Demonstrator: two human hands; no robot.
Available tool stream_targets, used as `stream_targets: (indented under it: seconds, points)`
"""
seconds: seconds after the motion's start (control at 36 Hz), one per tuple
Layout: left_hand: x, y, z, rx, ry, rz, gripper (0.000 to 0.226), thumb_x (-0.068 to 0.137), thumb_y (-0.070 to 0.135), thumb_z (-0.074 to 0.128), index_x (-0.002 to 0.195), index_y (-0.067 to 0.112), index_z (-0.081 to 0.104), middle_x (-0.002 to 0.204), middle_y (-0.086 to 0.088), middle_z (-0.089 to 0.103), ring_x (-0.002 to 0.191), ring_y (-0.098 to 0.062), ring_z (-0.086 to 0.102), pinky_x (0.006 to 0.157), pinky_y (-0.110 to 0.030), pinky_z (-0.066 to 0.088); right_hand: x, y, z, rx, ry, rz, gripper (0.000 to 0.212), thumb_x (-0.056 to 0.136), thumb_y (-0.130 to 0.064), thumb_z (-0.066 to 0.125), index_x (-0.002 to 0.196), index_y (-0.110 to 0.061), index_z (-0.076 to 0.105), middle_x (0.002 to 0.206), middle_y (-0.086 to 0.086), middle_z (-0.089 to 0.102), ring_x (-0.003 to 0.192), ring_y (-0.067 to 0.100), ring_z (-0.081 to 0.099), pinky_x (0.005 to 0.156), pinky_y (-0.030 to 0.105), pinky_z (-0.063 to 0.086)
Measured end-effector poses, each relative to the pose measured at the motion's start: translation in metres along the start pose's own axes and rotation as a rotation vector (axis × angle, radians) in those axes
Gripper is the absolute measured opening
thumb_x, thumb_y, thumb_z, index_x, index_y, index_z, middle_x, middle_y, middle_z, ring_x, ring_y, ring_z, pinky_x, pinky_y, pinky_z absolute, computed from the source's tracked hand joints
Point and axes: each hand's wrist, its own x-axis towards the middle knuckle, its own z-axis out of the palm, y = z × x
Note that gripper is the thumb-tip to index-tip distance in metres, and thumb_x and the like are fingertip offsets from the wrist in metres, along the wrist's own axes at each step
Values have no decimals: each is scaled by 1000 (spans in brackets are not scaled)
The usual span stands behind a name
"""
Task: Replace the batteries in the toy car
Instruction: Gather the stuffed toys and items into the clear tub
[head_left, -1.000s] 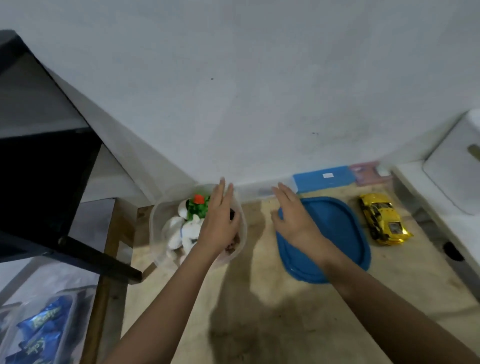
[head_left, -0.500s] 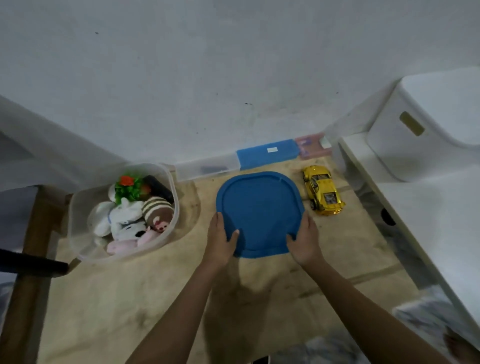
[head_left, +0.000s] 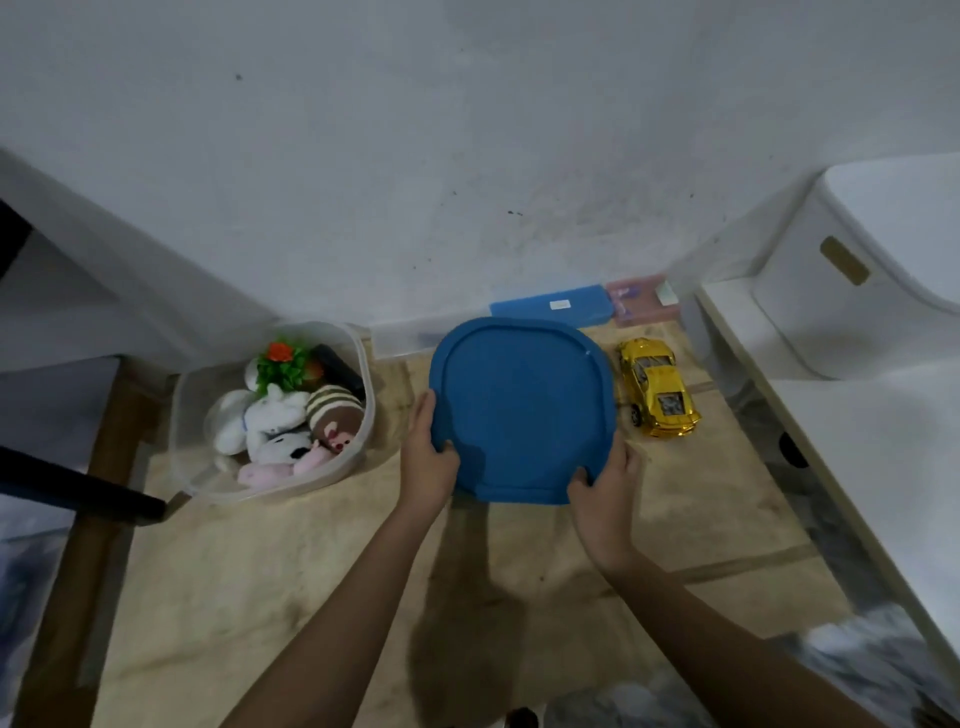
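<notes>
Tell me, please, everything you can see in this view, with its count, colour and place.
table: one, pale wood, against the wall
lid: one, blue, mid-table
toy car: one, yellow, right of the lid
tub: one, clear, left of the lid
soft toys: several, white, pink, brown-striped, inside the tub
flat box: one, blue, by the wall behind the lid
small box: one, pink, right of the flat box
storage bin: one, white, far right
left hand: one, grips the lid's near left edge
right hand: one, grips the lid's near right edge
</notes>
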Motion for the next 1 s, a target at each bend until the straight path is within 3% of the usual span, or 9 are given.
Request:
stream_targets:
  seconds: [0.14,0.19,0.31,0.39,0.58,0.69,0.78,0.86,1.0]
  points:
    - [6,20,-37,49,90,116,70,88,-14,41,149,16,22,156,4,17,143,-11,13,105,-12,18,-2,-30,17,61,-19,-52,56,83,2,58,134,-5,37,127,9,37,107,9,38,90,14,33]
    - [7,20,-56,78,154,130,70,87,-13,42,148,14,22,156,1,17,144,-13,14,105,-12,16,-3,-44,28,78,-60,-61,51,82,1,58,129,-4,41,123,10,39,103,8,37,90,19,36]
    - [6,9,-97,72,248,97,70,86,-14,42,148,13,21,156,1,17,144,-13,13,109,-16,13,-8,-64,58,126,-133,-114,45,79,4,59,120,-4,44,116,10,43,102,15,44,90,27,41]
    - [1,-5,-131,43,309,53,68,89,-10,42,149,16,20,156,2,17,144,-14,13,115,-24,16,-17,-79,85,161,-234,-146,41,79,2,60,110,-18,42,115,9,48,104,22,53,90,39,50]
    - [-11,-45,-195,94,434,-52,66,94,-2,43,150,19,16,156,1,14,143,-18,11,116,-34,18,-46,-114,140,44,-390,-248,20,89,-7,53,101,-15,40,103,7,48,91,21,53,76,34,50]
    - [-6,-67,-211,202,399,-87,59,98,8,40,150,13,12,158,-4,10,145,-20,5,116,-30,7,-50,-129,164,-76,-338,-354,16,92,-7,49,106,-4,42,105,7,40,98,18,41,83,30,41]
    - [-1,-83,-215,273,361,-99,56,101,18,34,150,11,8,159,-6,8,146,-20,2,117,-30,5,-49,-137,175,-119,-343,-392,17,95,-8,46,107,2,40,104,9,37,92,18,41,78,28,39]
    - [4,-84,-222,197,318,-55,57,101,21,35,150,14,8,158,-6,13,145,-21,10,118,-34,13,-45,-141,180,-91,-370,-355,10,97,-12,40,100,-5,34,98,16,47,82,29,51,66,38,45]
    - [17,-80,-228,137,240,-45,58,101,24,37,150,22,5,150,-9,27,137,-24,28,110,-33,27,-41,-149,180,-126,-360,-293,14,98,-13,38,103,0,36,76,3,45,64,19,48,54,30,37]
